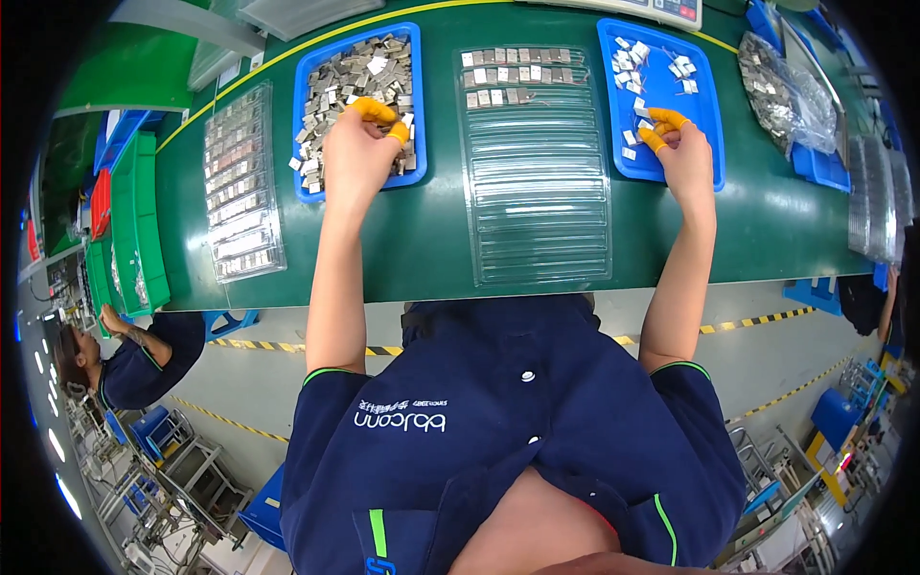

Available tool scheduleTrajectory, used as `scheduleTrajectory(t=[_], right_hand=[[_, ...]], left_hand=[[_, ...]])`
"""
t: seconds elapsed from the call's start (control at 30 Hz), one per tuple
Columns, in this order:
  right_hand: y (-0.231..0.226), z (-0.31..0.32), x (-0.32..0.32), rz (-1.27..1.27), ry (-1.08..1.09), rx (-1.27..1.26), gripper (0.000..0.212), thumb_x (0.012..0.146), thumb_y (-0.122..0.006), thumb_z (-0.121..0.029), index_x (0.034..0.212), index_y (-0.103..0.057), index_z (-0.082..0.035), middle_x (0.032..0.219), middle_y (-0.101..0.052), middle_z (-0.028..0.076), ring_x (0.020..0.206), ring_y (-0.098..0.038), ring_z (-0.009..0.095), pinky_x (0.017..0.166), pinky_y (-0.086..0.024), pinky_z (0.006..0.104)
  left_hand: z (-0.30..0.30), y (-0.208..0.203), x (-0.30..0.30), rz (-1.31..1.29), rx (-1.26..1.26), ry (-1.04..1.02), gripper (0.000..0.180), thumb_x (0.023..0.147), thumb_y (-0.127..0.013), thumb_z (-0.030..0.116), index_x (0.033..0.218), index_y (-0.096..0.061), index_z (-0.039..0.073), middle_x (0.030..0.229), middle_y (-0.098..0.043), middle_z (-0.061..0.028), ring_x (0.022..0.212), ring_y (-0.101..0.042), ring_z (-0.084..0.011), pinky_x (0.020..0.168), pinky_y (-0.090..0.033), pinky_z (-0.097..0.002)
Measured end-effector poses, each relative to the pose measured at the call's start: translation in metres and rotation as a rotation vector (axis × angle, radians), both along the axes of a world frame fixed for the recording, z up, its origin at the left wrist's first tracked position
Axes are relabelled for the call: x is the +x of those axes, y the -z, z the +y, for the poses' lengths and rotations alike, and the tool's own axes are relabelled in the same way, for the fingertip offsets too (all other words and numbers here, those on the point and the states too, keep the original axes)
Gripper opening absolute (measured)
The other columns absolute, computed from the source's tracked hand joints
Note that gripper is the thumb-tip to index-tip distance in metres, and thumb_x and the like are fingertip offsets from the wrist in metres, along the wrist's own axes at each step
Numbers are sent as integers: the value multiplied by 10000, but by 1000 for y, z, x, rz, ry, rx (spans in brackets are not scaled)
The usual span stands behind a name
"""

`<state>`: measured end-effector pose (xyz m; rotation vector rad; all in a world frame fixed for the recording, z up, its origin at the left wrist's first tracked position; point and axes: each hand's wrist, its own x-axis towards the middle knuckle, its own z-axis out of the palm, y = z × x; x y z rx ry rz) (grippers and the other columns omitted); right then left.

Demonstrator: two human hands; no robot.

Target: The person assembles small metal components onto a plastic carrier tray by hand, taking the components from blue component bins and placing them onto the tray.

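My left hand (362,153), with yellow finger cots, is over a blue tray (419,96) heaped with small silver-grey metal pieces (335,81). Its thumb and finger are brought close together at the heap; whatever lies between them is too small to make out. On the right, my right hand (682,158), also in yellow finger cots, reaches into a second blue tray (709,105) and pinches a small white part. Loose white parts (630,57) with thin wires lie around it. Between the trays is a clear ribbed plastic tray (537,211), its far rows holding white and grey pieces.
A filled clear tray (240,192) lies at the left, beyond it green bins (142,220). A bag of metal pieces (771,86) and stacked clear trays (874,196) are at the right. A scale (661,8) stands at the back. Another person (144,359) sits at far left.
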<state>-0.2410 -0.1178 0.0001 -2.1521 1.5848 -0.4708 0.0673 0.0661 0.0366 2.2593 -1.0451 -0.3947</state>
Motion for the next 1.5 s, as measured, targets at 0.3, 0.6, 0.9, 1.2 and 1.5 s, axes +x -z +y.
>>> scheduleTrajectory(t=[0.3, 0.6, 0.9, 1.2, 1.5], right_hand=[[-34, 15, 4, -290, 157, 62, 273, 756, -671, -68, 1027, -646, -54, 806, -661, 87, 714, -648, 135, 645, -489, 235], [-33, 27, 15, -677, 202, 137, 250, 819, -573, 17, 1067, -591, 40, 891, -646, 149, 800, -651, 179, 701, -498, 226], [-58, 67, 40, -966, 44, 386, 298, 791, -591, 22, 1076, -559, 102, 979, -623, 188, 886, -635, 239, 792, -513, 291], [-48, 104, 78, -1014, -158, 323, 181, 737, -684, -22, 915, -695, -52, 898, -629, 35, 857, -560, 137, 779, -448, 240], [-55, 105, 78, -670, -314, 187, 163, 698, -711, -69, 862, -703, -71, 863, -643, 30, 885, -546, 175, 809, -427, 276]], left_hand=[[15, -7, -28, 709, -538, -63, 232, 766, -653, 7, 988, -592, -23, 890, -608, -67, 775, -556, -94, 744, -453, -199], [16, -13, -65, 1145, -510, -46, 199, 783, -627, -21, 974, -583, -57, 920, -636, -142, 790, -640, -184, 704, -525, -250], [8, -3, -78, 1070, -497, 108, 203, 769, -644, -17, 964, -603, -56, 920, -644, -132, 823, -629, -172, 736, -517, -255], [7, -7, -91, 1128, -535, 62, 272, 766, -640, -22, 1026, -585, -79, 918, -644, -156, 804, -645, -202, 739, -526, -263], [16, -4, -86, 1067, -529, 56, 232, 736, -668, -45, 961, -624, -83, 900, -656, -142, 807, -640, -178, 749, -523, -268]])
